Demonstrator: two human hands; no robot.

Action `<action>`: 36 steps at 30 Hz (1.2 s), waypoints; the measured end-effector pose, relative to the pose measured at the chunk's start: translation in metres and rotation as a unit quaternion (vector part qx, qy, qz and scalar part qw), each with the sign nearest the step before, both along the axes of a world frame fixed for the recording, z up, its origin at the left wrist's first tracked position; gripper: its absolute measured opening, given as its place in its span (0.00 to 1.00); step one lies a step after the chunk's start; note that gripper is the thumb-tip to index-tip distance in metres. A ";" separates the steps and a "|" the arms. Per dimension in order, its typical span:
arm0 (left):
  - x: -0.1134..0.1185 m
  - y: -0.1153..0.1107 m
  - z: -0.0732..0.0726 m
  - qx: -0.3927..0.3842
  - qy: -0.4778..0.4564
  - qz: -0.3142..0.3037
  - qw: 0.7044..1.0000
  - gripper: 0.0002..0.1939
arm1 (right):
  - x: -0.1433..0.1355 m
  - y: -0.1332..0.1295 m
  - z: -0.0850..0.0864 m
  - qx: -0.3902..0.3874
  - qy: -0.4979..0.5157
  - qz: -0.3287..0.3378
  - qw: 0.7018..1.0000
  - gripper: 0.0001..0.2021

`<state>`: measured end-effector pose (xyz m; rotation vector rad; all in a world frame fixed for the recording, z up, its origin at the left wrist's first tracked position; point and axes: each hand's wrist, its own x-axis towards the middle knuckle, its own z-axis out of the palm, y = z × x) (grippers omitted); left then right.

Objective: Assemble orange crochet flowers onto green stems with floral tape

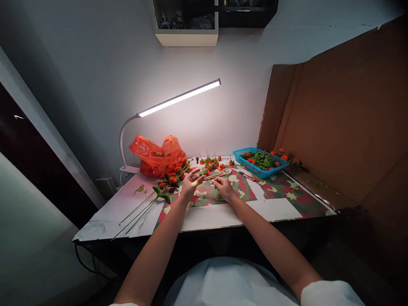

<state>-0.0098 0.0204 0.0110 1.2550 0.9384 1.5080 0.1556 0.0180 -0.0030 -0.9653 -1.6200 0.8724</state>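
My left hand (190, 184) is above the camouflage-patterned mat (204, 195), its fingers stretched and apart. Close by on the right, my right hand (224, 188) has thumb and fingers pinched together. Whatever lies in that pinch is too small to make out. Thin brown sticks (214, 176) show just beyond and between the hands; whether a fingertip touches them I cannot tell. Behind them lie several small orange flower heads (210, 162) with green bases and thin dark stems. A small round pale container (227, 171) stands beyond my right hand.
Long-stemmed orange flowers (162, 185) lie to the left, before an orange plastic bag (157, 157). A blue basket (264, 173) with green stems and orange flowers stands at right, near a pink-handled cutter (247, 176). A lit lamp (180, 98) arches overhead; cardboard (334, 114) walls the right side.
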 end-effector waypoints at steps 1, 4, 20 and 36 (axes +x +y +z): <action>0.001 -0.001 0.000 -0.024 -0.006 -0.009 1.000 0.34 | 0.000 -0.001 0.001 0.009 0.005 -0.010 1.000 0.12; 0.003 -0.003 -0.002 -0.085 -0.003 -0.035 0.996 0.29 | 0.000 -0.002 0.002 0.022 0.018 -0.028 0.999 0.12; 0.018 -0.011 -0.003 -0.098 0.004 -0.077 0.992 0.22 | -0.003 -0.002 -0.003 0.096 -0.051 -0.033 0.993 0.10; 0.015 -0.003 -0.012 -0.041 0.111 0.021 0.993 0.26 | -0.001 0.002 -0.005 0.073 -0.041 0.015 0.996 0.12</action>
